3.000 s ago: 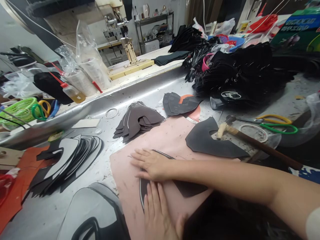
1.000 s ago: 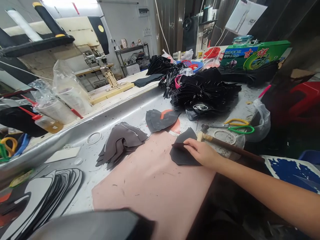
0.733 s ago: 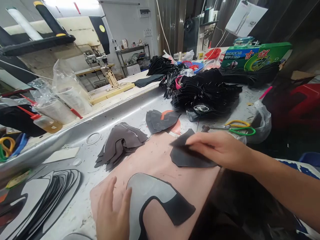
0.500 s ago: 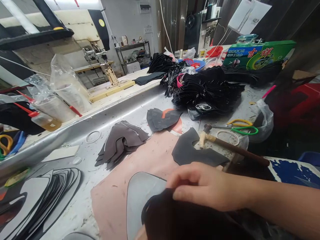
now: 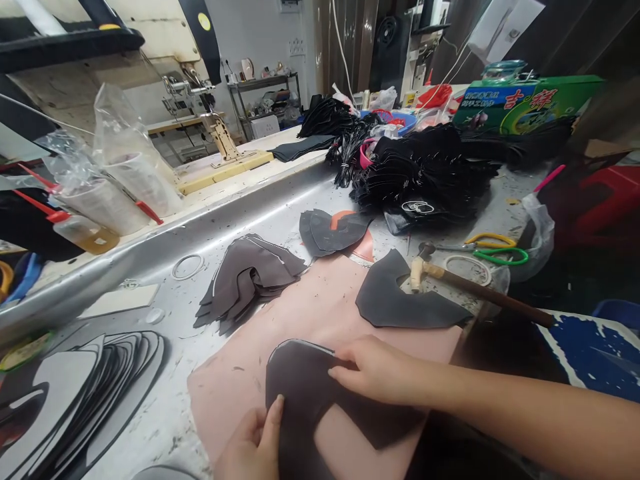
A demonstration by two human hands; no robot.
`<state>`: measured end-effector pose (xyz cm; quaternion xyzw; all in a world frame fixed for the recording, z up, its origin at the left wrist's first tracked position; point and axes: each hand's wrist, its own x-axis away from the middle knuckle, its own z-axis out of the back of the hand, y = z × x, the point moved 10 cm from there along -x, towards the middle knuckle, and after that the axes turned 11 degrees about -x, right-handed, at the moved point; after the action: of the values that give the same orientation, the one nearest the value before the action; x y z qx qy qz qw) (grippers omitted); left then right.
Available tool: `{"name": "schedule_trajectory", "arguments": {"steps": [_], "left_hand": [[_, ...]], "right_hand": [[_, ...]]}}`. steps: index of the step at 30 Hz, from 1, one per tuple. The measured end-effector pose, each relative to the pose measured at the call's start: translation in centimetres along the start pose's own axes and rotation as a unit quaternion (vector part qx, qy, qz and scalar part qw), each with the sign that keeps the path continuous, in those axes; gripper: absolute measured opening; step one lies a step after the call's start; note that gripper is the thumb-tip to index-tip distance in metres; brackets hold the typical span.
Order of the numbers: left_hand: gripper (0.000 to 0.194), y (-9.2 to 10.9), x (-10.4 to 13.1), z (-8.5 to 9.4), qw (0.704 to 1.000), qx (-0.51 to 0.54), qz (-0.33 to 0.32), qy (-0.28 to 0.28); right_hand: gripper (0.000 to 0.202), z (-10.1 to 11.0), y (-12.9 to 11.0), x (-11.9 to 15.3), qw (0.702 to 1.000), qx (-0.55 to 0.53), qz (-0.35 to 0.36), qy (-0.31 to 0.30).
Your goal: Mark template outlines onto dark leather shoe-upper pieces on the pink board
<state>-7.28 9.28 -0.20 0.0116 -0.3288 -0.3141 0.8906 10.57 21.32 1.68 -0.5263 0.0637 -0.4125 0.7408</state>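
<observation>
A dark grey U-shaped shoe upper piece [image 5: 295, 383] lies over a pale grey piece, of which only a thin rim shows along the curved top. My right hand [image 5: 375, 367] pinches the dark piece at its upper edge, thumb below and fingers above. At its left edge, my left hand [image 5: 253, 437] grips with the thumb on top; the fingers are partly hidden under or beside it. Both pieces rest on a pink sheet [image 5: 225, 367]. Beyond my right hand lies another dark curved piece [image 5: 385, 300], partly on the sheet.
Dark cut pieces [image 5: 245, 280] are stacked behind the sheet, and pale-faced ones [image 5: 115, 380] fan out at left. A hammer [image 5: 480, 290] and scissors [image 5: 500, 250] lie at right. Farther back are a black bundle [image 5: 425, 180], a green box [image 5: 530, 103] and a glue bottle [image 5: 85, 230].
The dark piece has come down over the pale grey piece, covering nearly all of it. My left hand has come into fuller view at the left edge. The camera view has shifted slightly.
</observation>
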Motion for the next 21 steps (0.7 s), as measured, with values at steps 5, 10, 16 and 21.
{"name": "schedule_trajectory", "arguments": {"steps": [5, 10, 16, 21], "left_hand": [[0.046, 0.0, -0.6, 0.1, 0.999, -0.036, 0.017, -0.005], [0.047, -0.1, -1.1, -0.1, 0.998, -0.051, 0.019, -0.022], [0.044, 0.5, -1.2, 0.0, 0.999, -0.046, 0.017, -0.019], [0.042, 1.2, -1.4, 0.6, 0.998, -0.064, 0.013, 0.013]], "right_hand": [[0.032, 0.3, 0.2, 0.4, 1.0, 0.005, -0.021, 0.02], [0.032, 0.4, 0.2, 0.3, 0.999, 0.014, -0.011, 0.035], [0.03, 0.4, 0.1, 0.1, 0.999, 0.024, -0.013, 0.044], [0.028, 1.6, 0.8, 1.1, 0.999, -0.014, -0.035, 0.012]]}}
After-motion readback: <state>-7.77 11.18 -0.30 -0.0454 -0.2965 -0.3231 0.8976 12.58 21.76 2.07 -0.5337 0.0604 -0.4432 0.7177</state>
